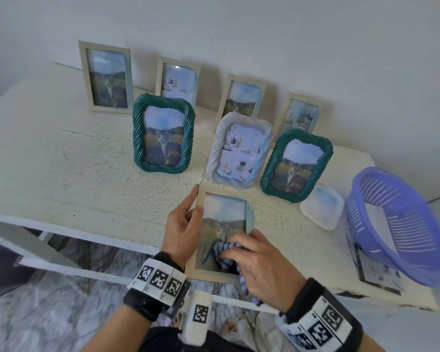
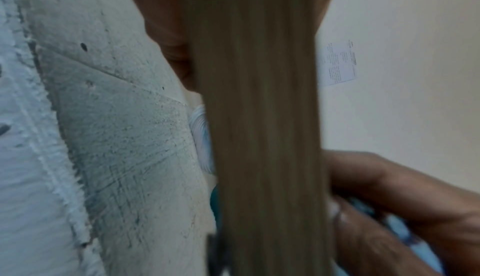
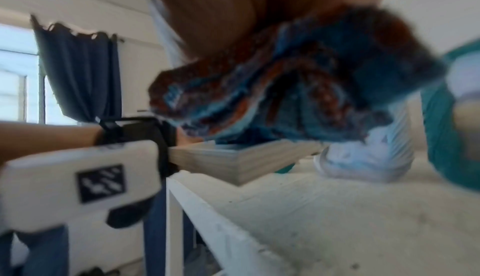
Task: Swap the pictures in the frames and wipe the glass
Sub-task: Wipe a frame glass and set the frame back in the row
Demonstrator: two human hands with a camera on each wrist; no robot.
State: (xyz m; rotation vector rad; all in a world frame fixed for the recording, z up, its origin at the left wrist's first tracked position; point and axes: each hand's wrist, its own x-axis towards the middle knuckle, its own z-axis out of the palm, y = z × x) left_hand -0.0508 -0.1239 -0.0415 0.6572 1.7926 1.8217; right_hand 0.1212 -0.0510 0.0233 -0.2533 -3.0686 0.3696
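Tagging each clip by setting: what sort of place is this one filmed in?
Most likely a room in a home. A worn white-painted table stands against a plain wall, picture frames are propped on it beside a purple plastic basket, and a window with a blue curtain shows in the right wrist view.

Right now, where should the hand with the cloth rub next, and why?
Probably slide the striped cloth up the glass toward the far end. The right hand has it bunched on the near part of the beige frame, so the sky part of the picture looks unwiped. The left hand grips the frame's left edge and steadies it.
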